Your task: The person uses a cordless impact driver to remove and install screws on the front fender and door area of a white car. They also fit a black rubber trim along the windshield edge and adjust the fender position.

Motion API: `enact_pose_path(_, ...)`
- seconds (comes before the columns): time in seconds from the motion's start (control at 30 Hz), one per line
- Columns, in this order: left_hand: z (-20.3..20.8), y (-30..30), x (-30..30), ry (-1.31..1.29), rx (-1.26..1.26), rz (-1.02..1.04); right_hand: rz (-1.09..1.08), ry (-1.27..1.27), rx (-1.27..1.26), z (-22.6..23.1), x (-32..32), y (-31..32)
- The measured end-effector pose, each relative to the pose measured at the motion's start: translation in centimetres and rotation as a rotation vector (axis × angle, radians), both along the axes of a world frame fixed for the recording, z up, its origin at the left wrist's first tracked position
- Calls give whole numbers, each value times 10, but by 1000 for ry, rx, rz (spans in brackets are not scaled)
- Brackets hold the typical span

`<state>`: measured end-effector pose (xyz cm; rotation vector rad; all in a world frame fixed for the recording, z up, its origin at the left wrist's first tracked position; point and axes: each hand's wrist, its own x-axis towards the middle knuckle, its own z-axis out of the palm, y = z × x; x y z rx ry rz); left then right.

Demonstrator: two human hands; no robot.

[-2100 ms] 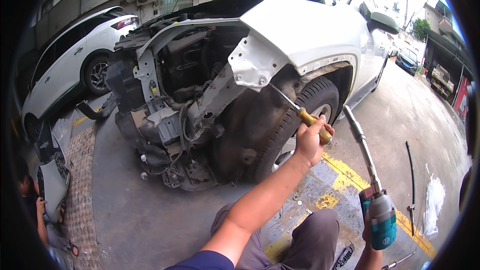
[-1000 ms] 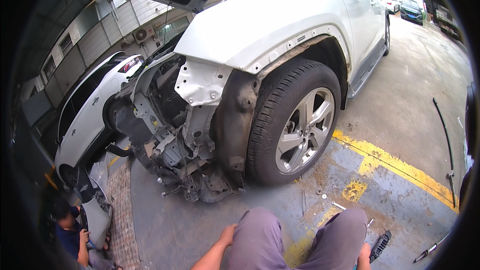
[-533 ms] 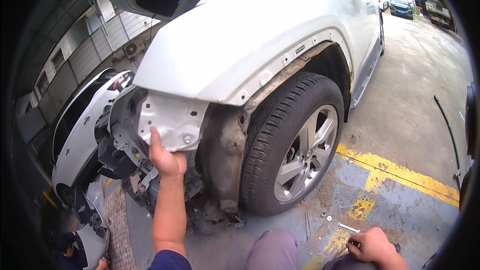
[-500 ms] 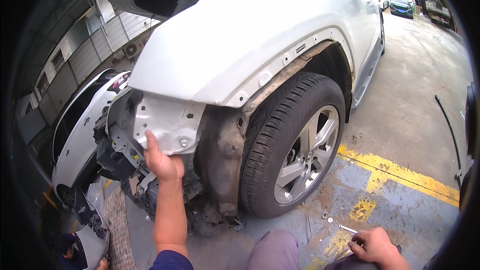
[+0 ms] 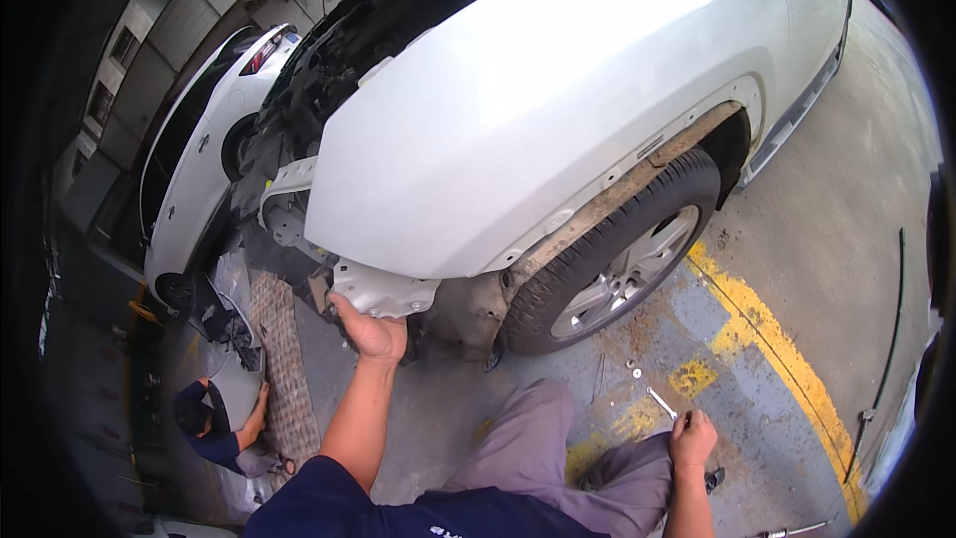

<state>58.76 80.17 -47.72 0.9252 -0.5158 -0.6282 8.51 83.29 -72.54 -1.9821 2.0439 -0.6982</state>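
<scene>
A white car's front fender (image 5: 468, 149) spans the middle of the head view, with a wheel arch behind its front end. At its lower front corner sits a white metal bracket (image 5: 383, 289) with holes and a bolt. My left hand (image 5: 376, 336) grips the bracket's lower edge, thumb on the outer side; the other fingers are mostly hidden beneath. Close to my right knee, my right hand (image 5: 693, 441) is closed round one end of a silver spanner (image 5: 660, 401), whose free end points up and left. The front wheel (image 5: 607, 269) stands right of the bracket.
Washers (image 5: 636, 373) and dirt lie on the floor beside the wheel. A co-worker (image 5: 224, 423) crouches at the lower left, handling a grey panel (image 5: 239, 384) beside a patterned mat (image 5: 279, 349). Another white car (image 5: 214, 139) stands behind. A thin black strip (image 5: 889, 339) lies at right.
The view has shifted to show more of my lap, the engine bay and the co-worker. My left hand stays on the bracket. The spanner in my right hand now points more steeply upward.
</scene>
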Motion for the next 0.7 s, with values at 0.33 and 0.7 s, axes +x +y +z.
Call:
enact_pose_path(0.33,121,2,22,-347,571,638,-391,-302,419,119,-9,128)
enact_pose_path(0.7,235,-185,-81,-1591,854,391,-634,-507,698,268,-79,173)
